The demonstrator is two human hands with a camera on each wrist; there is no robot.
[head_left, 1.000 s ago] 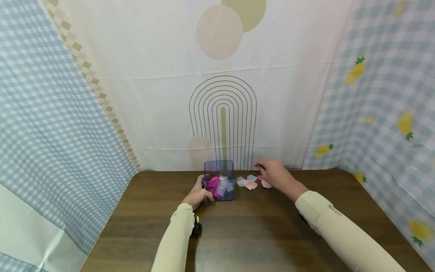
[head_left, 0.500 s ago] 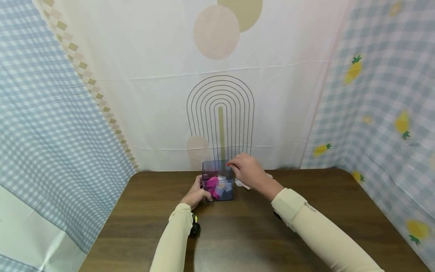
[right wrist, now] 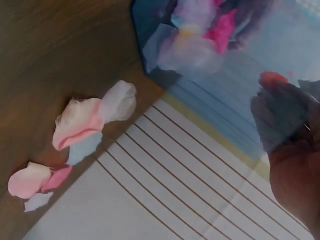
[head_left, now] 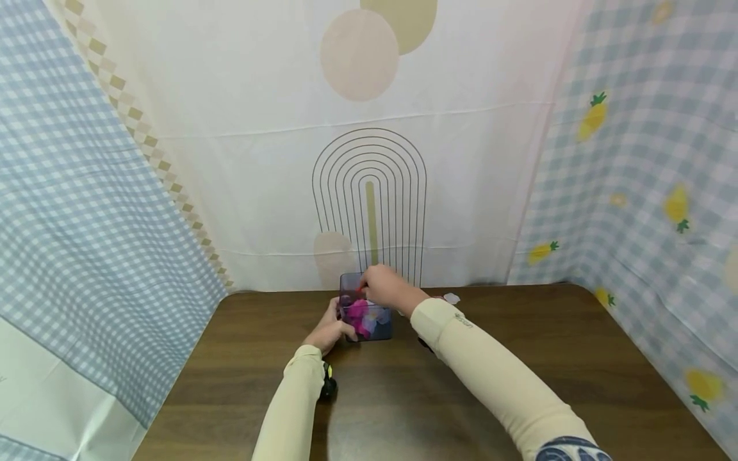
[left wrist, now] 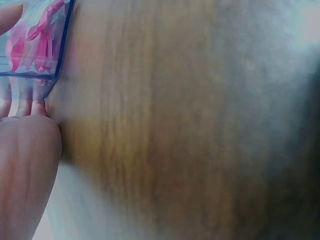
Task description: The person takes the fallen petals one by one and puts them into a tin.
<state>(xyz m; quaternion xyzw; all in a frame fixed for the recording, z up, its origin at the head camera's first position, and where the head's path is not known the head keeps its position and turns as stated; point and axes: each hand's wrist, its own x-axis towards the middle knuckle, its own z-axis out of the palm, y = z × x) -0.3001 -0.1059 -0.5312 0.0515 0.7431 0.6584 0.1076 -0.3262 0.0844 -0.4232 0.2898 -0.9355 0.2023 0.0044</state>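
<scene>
In the head view a clear bluish box (head_left: 383,331) stands at the back of the table, and my left hand (head_left: 326,331) grips its left side. Pink, white and pale blue artificial petals (head_left: 359,312) lie piled inside. My right hand (head_left: 389,287) reaches over the open top from the right, pinching a red petal (right wrist: 273,78) at its fingertips. Seen from the right wrist, those fingers show through the box wall. Pink streaks of petals (left wrist: 42,42) press near the wall in the left wrist view, beside a left fingertip.
Several loose petals (right wrist: 80,121) in pink, white and pale blue lie right of the box, mostly behind my right arm in the head view. A patterned curtain (head_left: 461,211) hangs along the back edge of the wooden table (head_left: 398,397); checked cloth (head_left: 623,160) hangs at the sides.
My right hand has moved left from the loose petals to the box, carrying the red petal in over its rim. The left hand has kept its grip on the box.
</scene>
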